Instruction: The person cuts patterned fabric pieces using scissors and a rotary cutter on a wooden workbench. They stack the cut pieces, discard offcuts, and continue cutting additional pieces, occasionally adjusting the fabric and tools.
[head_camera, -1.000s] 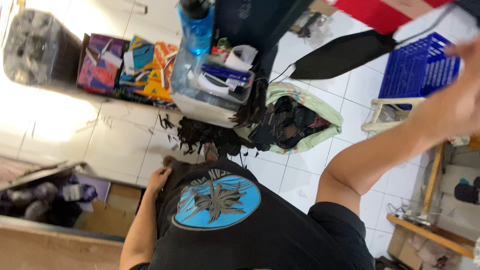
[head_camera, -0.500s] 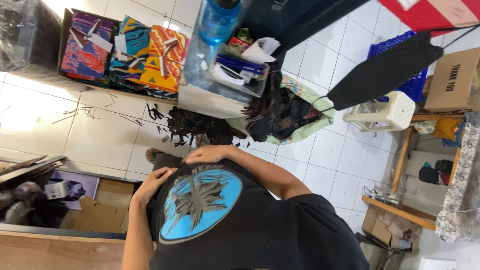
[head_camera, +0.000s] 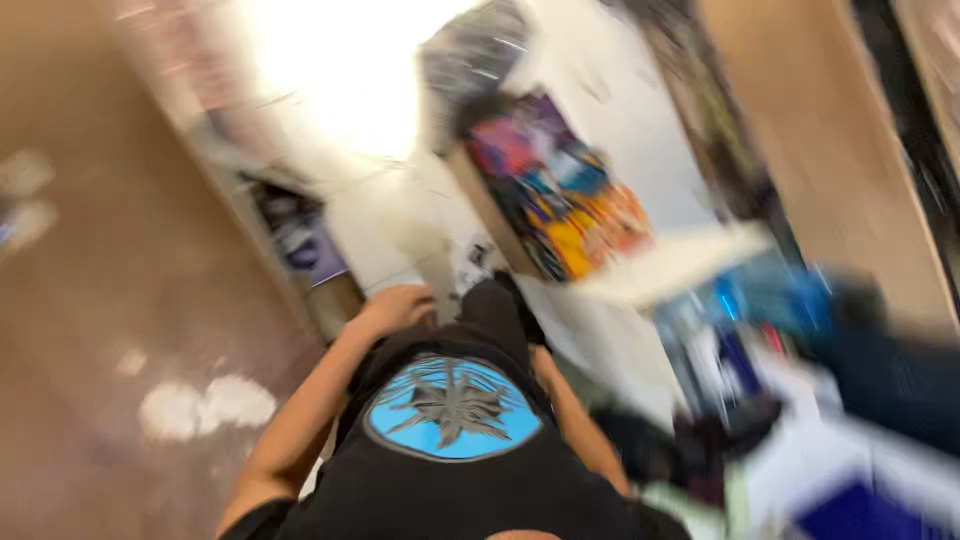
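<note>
White floor tiles (head_camera: 350, 110) were smeared by heavy motion blur, and a brown surface (head_camera: 110, 280) filled the left of the view, where half a second before the tiles and a wooden edge had been seen sharply. The box of colourful cloth (head_camera: 565, 205) was found at upper centre, having been at upper left earlier; the view had been swung round. The blue bottle (head_camera: 760, 295) and the clutter about it were seen at the right as streaks only. The black shirt (head_camera: 460, 470) with its round blue print (head_camera: 453, 408) was kept low in the middle, as before. The left hand (head_camera: 398, 307) was laid on the shirt's upper edge, fingers curled; whether cloth was pinched could not be told. The right hand was hidden behind the shirt, only its forearm (head_camera: 575, 430) being shown, whereas earlier it had lain across the top of the shirt
</note>
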